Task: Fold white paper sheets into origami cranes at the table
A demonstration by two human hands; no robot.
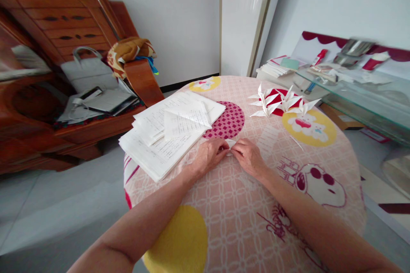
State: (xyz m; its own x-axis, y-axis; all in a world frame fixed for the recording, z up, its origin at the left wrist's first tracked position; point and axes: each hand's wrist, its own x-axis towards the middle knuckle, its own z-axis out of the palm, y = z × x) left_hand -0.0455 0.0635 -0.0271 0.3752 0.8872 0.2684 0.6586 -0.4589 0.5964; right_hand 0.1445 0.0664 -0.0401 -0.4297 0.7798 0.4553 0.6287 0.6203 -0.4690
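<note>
Just right of the paper stack (169,150), over the tablecloth (224,209), a small folded paper (230,141) is pinched by the left hand (209,154) and right hand (249,156), fingertips close together. Farther right of the stack sit pointed paper figures (265,108); well left of it stands a wooden chair (68,15).

Small white paper (230,141) partly hidden by fingers (239,147).
</note>
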